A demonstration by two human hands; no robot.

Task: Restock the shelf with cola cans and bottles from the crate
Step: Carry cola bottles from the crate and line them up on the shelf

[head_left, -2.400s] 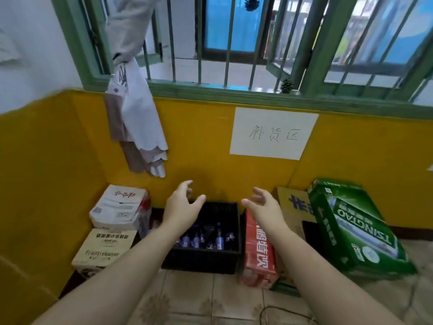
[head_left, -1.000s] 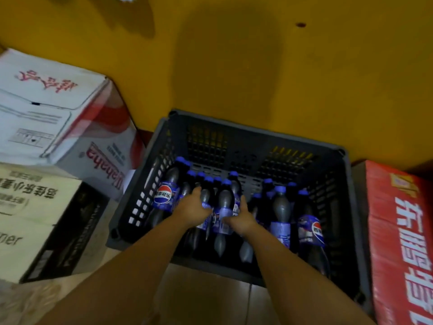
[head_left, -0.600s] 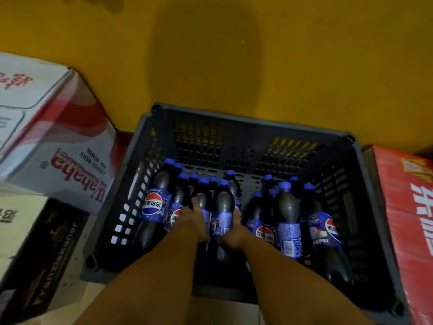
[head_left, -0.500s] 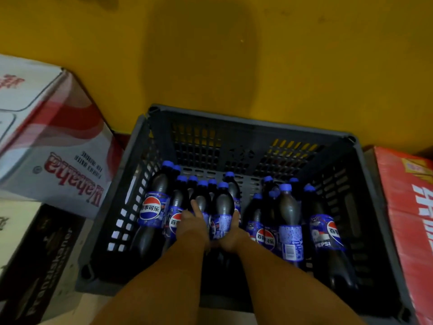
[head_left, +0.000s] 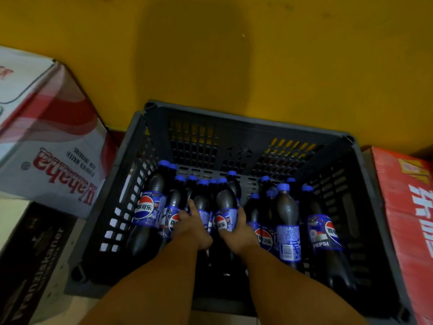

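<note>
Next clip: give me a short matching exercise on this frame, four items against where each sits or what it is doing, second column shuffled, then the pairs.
Column 1
1. red carton
2. white Wahaha box
3. right hand
4. dark grey crate

Column 2
A. against the yellow wall, holding cola bottles
B. right of the crate
C. wrapped around a labelled cola bottle
D. left of the crate

Pairs: 1-B, 2-D, 3-C, 4-A
</note>
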